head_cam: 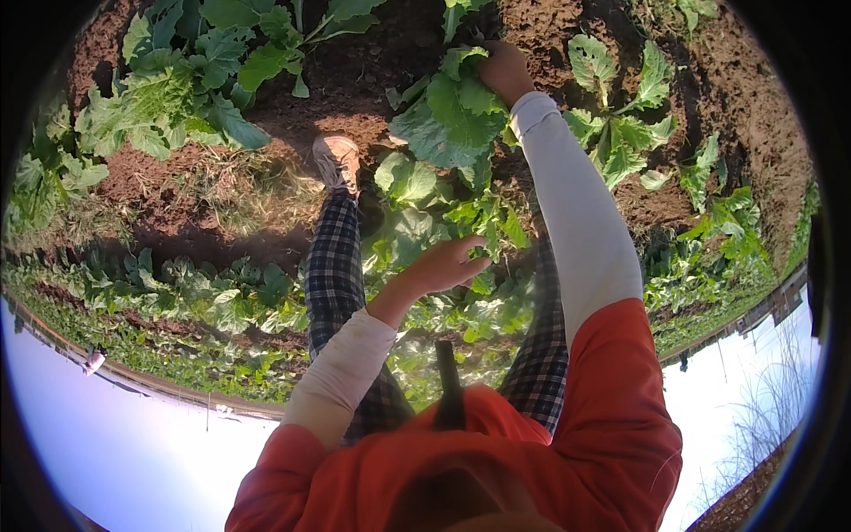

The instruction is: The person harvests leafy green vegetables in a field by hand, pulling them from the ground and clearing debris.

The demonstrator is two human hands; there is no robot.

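Observation:
My right hand (505, 70) reaches far forward, its fingers curled at the stem end of a leafy green plant (459, 123). Broad, lobed leaves spread from it toward my feet, and the fingertips are partly hidden behind them. Closer to my body, my left hand (447, 266) hangs in the air with thumb and fingers apart and nothing in it. Beneath that hand are lower green leaves (409, 229); whether it touches any, I cannot tell. White sleeves cover both forearms.
My shoe (336, 159) stands on brown soil left of the plant. Dry grass (246, 193) lies beside it. Large leafy plants (179, 93) grow at the left, and a hole-riddled plant (618, 126) stands at the right. Crop rows (226, 299) run behind my legs.

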